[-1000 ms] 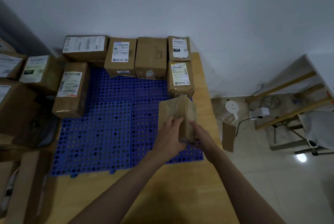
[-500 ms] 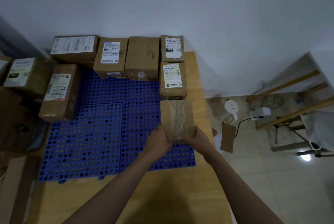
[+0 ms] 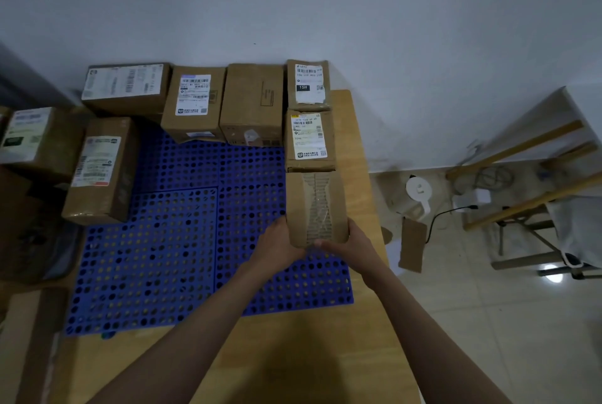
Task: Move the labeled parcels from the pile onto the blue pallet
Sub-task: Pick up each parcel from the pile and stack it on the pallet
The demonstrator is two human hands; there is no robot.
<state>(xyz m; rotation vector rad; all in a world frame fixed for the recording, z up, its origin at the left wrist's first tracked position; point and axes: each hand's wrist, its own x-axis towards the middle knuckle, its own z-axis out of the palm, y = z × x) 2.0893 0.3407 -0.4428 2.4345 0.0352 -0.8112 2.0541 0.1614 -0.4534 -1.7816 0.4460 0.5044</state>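
I see both hands gripping taped parcel (image 3: 315, 208): left hand (image 3: 280, 242) curled on its left near corner, right hand (image 3: 350, 245) on right near corner. Parcel sits at right edge of blue pallet (image 3: 182, 240), touching labelled box (image 3: 309, 139) just beyond. More boxes line far edge. Wooden table (image 3: 293, 354) underneath.

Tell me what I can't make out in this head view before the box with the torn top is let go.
- Torn-top brown cardboard box: any label; only the ripped, taped face shows.
- Whether it rests on the blue perforated plastic pallet: its underside is hidden by the box itself.
- Left hand and right hand fingers: behind the box.
- Label text on the far parcels: too small, blurred.
- Parcel pile at left: cut off by the frame edge.
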